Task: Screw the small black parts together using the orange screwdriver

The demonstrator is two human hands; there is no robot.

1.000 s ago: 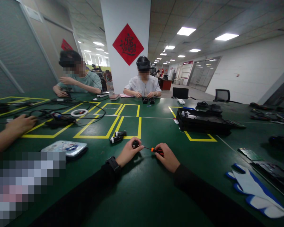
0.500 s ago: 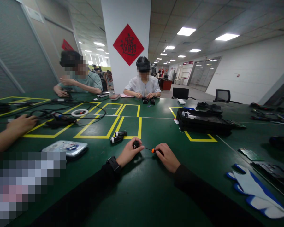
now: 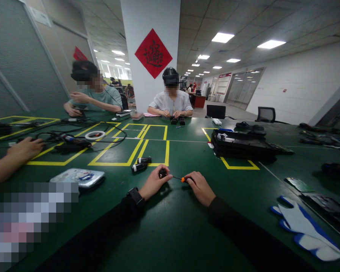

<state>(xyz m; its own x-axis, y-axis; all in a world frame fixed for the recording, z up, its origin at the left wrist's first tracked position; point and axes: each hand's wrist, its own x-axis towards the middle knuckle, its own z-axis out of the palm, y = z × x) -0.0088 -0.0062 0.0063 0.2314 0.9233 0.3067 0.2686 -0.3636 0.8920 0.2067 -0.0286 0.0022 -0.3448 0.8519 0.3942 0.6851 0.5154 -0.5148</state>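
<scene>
My left hand [image 3: 155,182] is closed round a small black cylindrical part [image 3: 162,172], whose round end shows between thumb and fingers. In my right hand [image 3: 200,188] is a screwdriver [image 3: 183,180] with an orange collar and a dark handle, mostly covered by the fingers. Its thin shaft points left and reaches the black part near my left thumb; whether the tip touches a screw is too small to tell. Just beyond my left hand lie two black cylinders [image 3: 139,167] with white bands, side by side on the green table [image 3: 175,226].
A clear-lidded case [image 3: 77,177] lies to the left, near another person's hand [image 3: 25,150] and tangled black cables [image 3: 70,141]. Black trays [image 3: 240,145] are stacked at right. White-and-blue gloves [image 3: 306,228] lie front right, beside circuit boards [image 3: 327,206]. Two people sit across the table.
Hardly anything differs. Both my hands keep their places with the black part and the screwdriver; the view has shifted very slightly.
</scene>
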